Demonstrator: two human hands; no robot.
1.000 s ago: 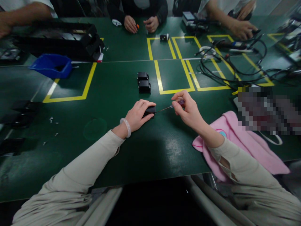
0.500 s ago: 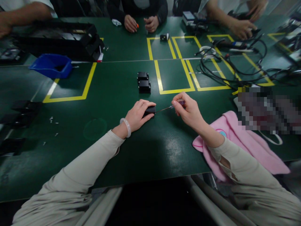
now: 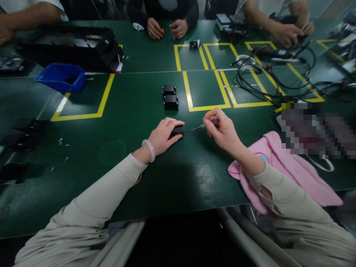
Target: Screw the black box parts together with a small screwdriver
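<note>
My left hand (image 3: 163, 136) is closed over a small black box (image 3: 178, 129), pressing it against the green table, with fingers on its far and near sides. In my right hand (image 3: 221, 129) is a screwdriver (image 3: 214, 121) with a purple handle, pinched between thumb and fingers. Its thin shaft points left, and the tip meets the right end of the box. Beyond my left hand stand two similar black boxes (image 3: 170, 97), one behind the other, with small screws at their sides. Several loose screws (image 3: 61, 141) lie to the left on the table.
At left are a blue scoop bin (image 3: 62, 78), a long black case (image 3: 69, 46) and more black parts (image 3: 23, 135). A pink cloth (image 3: 289, 170) lies under my right forearm. Black cables (image 3: 278, 87) spread at the far right. Co-workers' hands (image 3: 167, 27) rest across the table.
My hands, the box and the screwdriver hold nearly the same place. Across the table at right, a co-worker's hands have come closer together.
</note>
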